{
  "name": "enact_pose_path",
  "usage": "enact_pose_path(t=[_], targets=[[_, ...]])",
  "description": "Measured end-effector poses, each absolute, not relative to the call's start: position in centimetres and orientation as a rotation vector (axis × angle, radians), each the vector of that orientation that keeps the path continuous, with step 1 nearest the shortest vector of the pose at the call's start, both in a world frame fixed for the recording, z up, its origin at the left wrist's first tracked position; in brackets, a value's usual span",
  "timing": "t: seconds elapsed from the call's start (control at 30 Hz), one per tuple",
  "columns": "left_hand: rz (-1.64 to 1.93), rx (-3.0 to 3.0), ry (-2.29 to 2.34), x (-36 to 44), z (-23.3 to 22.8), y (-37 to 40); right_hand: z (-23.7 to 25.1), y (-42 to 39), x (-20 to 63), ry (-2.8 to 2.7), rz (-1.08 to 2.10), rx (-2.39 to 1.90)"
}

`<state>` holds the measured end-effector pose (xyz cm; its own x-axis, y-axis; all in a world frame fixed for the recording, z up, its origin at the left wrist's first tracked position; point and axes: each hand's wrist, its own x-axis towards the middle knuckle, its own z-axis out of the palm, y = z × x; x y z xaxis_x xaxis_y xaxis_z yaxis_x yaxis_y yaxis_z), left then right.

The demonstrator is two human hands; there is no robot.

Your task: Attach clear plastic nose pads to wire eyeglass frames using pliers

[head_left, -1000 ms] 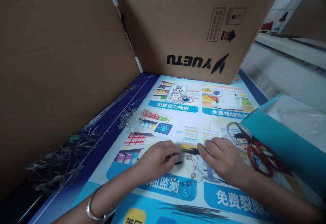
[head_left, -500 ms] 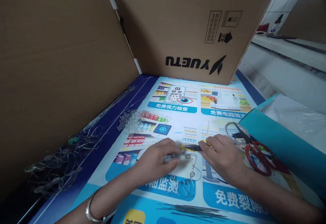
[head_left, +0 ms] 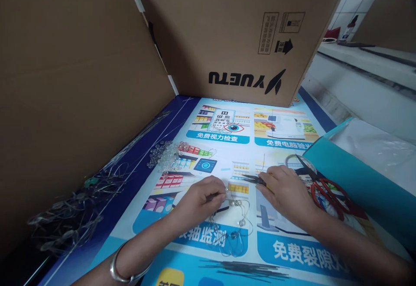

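Note:
A wire strung with clear beads (head_left: 241, 222) hangs in a loose loop over the printed sheet, its upper end pinched in my left hand (head_left: 204, 197). Thumb and fingers are closed at a bead there. My right hand (head_left: 282, 188) is wrapped round a pair of needle-nose pliers (head_left: 251, 179), which point left. Their dark jaws are slightly parted and stand apart from the wire, above and to the right of my left fingertips. The handles are mostly covered by my palm. A heap of loose clear beads (head_left: 167, 156) lies beyond my left hand.
Red-handled scissors (head_left: 329, 195) and a wire coil (head_left: 294, 161) lie right of my right hand, beside a teal box (head_left: 357, 177) with plastic inside. Tangled beaded wires (head_left: 68, 221) lie at left. Cut dark wires (head_left: 243, 268) rest in front. Cardboard walls (head_left: 227, 26) enclose the back and left.
The pliers have drawn back from the beaded wire, up and slightly right, and their jaws have parted. My left fingers have closed more tightly at the wire.

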<state>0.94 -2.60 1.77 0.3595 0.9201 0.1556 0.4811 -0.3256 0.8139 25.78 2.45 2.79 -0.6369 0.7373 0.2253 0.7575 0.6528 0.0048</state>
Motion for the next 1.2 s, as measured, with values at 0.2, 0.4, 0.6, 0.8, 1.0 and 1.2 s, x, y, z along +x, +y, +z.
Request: enact_pose_path(t=[0.2, 0.4, 0.6, 0.8, 1.0, 1.2], targets=[[0.815, 1.961, 1.225, 1.0, 1.9, -2.6, 1.9, 3.8, 26.8, -2.696, -0.205, -1.247], [0.827, 1.995, 1.205, 1.1, 1.9, -2.6, 3.9, 3.0, 25.7, -2.686, -0.018, -1.032], [0.825, 1.99, 1.255, 1.2, 2.0, -2.7, 4.2, 2.5, 20.8, -2.612, 0.306, -0.707], [0.822, 2.018, 1.241, 0.7, 1.8, -2.4, 2.4, 3.3, 19.8, -2.636, 0.4, -0.561], [0.787, 2.057, 1.242, 0.7, 1.8, -2.4, 2.0, 2.8, 20.3, -2.65, 0.571, -0.738], [0.85, 2.046, 1.437, -2.0, 4.4, -4.0, 1.6, 2.6, 20.5, -2.512, 0.685, -0.885]])
